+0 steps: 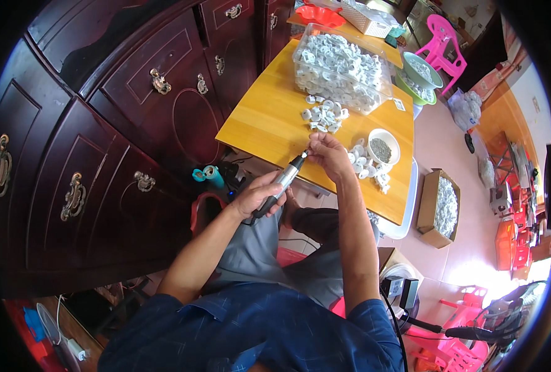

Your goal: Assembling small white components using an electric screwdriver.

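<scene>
My left hand (260, 197) is wrapped round a silver and black electric screwdriver (283, 181), which slants up to the right over my lap. Its tip meets my right hand (329, 156) at the front edge of the wooden table (263, 118). Thumb and fingers of that hand pinch a small white plastic part, mostly hidden by the fingertips. A pile of white plastic parts (325, 115) lies just beyond. Right of my right hand stands a white bowl (394, 140) of small grey metal pieces, perhaps screws, with more white parts (367, 168) strewn beside it.
A clear plastic bin (340, 68) heaped with white parts stands at the table's far end. Dark wooden cabinets (133, 111) rise on the left. A cardboard box (438, 208) of white pieces, green basins (421, 77) and a pink chair (442, 46) stand to the right.
</scene>
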Motion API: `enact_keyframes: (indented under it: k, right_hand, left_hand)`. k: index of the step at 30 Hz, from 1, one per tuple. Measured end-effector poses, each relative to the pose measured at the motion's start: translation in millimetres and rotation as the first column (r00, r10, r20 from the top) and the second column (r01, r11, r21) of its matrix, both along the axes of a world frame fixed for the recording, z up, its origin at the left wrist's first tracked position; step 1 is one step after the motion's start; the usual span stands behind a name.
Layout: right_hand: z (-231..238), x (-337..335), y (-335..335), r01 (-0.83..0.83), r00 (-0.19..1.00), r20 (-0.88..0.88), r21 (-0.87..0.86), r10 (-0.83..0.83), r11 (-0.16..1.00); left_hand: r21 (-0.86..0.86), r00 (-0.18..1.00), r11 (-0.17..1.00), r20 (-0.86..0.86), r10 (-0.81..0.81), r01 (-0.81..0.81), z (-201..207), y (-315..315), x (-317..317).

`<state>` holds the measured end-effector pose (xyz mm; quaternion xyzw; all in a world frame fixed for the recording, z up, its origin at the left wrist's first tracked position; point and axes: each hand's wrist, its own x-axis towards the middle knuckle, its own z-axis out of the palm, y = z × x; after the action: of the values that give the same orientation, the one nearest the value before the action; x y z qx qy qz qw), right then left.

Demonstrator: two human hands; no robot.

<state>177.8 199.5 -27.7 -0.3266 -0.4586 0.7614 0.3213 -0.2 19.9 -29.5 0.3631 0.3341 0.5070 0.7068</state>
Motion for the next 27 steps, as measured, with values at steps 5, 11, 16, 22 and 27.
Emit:
enact_keyframes:
  k: [5, 11, 16, 22, 27]
  right_hand:
    - [-2.6, 4.4, 10.3, 0.266, 0.955, 0.100, 0.135, -0.280, 0.955]
    - [-8.6, 12.1, 25.2, 0.253, 0.593, 0.470, 0.662, -0.654, 0.706]
    - [-11.1, 8.1, 43.7, 0.063, 0.414, 0.525, 0.798, -0.743, 0.599]
    - [-6.2, 4.4, 55.7, -0.035, 0.381, 0.613, 0.757, -0.692, 0.652]
    - [-6.8, 12.3, 46.2, -0.045, 0.462, 0.543, 0.804, -0.701, 0.593]
  left_hand:
    - [0.006, 1.000, 1.000, -0.015, 0.004, -0.004, -0.6, 2.4, 2.3]
    - [-0.009, 1.000, 1.000, -0.010, 0.021, -0.021, -0.4, 0.9, 1.1]
    - [-0.008, 1.000, 1.000, -0.009, 0.022, -0.022, 2.2, 1.4, 2.7]
    - [0.000, 1.000, 1.000, 0.011, 0.007, -0.007, 0.7, 2.3, 1.8]
    - [-0.007, 1.000, 1.000, 0.018, -0.001, 0.001, -1.3, 3.6, 1.7]
